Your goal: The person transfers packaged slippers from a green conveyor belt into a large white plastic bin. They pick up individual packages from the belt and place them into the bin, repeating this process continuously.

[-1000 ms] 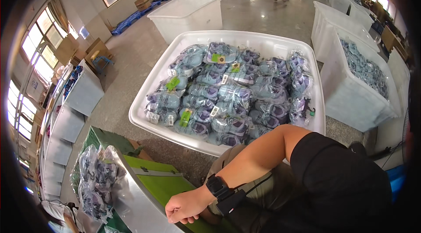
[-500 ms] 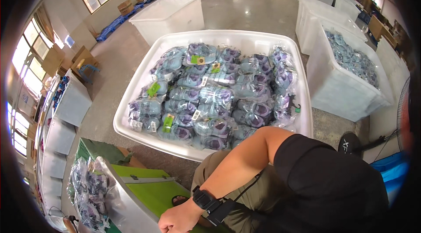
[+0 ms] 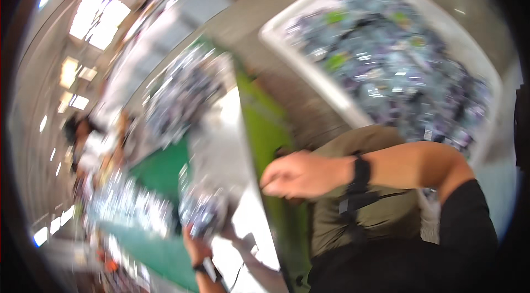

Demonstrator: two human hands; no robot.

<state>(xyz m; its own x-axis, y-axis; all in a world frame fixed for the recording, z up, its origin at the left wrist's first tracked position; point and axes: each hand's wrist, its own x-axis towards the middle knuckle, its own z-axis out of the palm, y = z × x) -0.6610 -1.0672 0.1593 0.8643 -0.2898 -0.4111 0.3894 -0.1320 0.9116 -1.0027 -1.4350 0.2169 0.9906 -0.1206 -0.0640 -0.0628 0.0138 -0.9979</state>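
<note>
Motion smears the view. On the left, my left hand grips a pair of shoes in a clear plastic bag, grey-blue and purple, above the white tabletop. My right hand is loosely curled in at the table's near edge, in front of my knee, with nothing visible in it. Further along the table lies a heap of bagged shoes. More bagged shoes lie beside the green table surface. A large white bin full of bagged shoes stands at the right.
A person in a light top is across the table on the left. A row of white bins stretches behind, at the upper left. Lime-green panels form the table's side next to my legs.
My view has swung left, so the big bin now sits further right. My left hand has come into view with the bagged shoes. My right hand appears higher in the picture.
</note>
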